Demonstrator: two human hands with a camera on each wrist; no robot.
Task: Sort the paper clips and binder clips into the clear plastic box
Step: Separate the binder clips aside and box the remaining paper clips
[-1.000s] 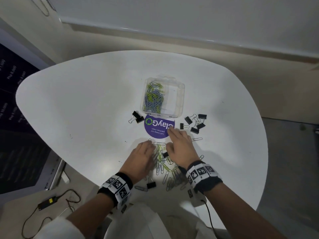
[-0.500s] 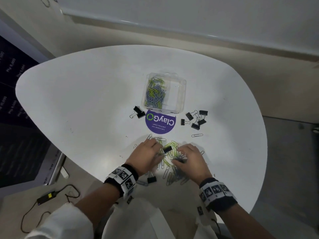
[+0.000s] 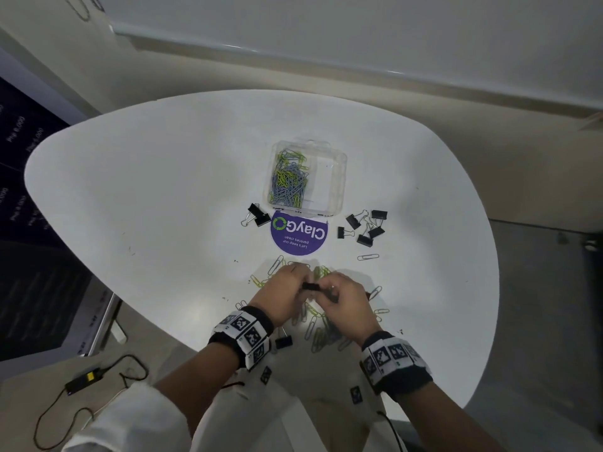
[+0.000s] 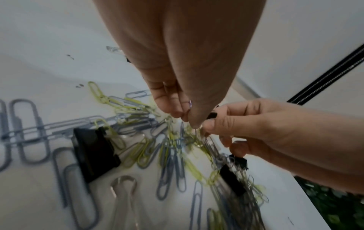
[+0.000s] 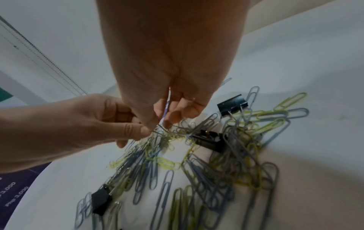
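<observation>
The clear plastic box (image 3: 337, 177) stands mid-table with green and grey paper clips (image 3: 288, 184) in its left half. A loose pile of paper clips (image 3: 321, 331) lies near the front edge. Both hands meet just above it. My right hand (image 3: 339, 296) grips a small black binder clip (image 3: 310, 286) tangled with paper clips. My left hand (image 3: 290, 285) pinches a grey wire in the same tangle (image 5: 155, 132). The tangle of clips (image 4: 183, 140) trails from the fingertips down to the pile. Other black binder clips (image 5: 208, 140) lie among the pile.
Several black binder clips (image 3: 365, 228) lie right of the box and two (image 3: 257, 215) left of it. A round purple sticker (image 3: 298, 234) sits in front of the box. One binder clip (image 3: 283, 342) lies by my left wrist, at the table's front edge.
My right hand drew back from the purple sticker to the pile. Both hands then came together and now hold a binder clip and tangled paper clips above it.
</observation>
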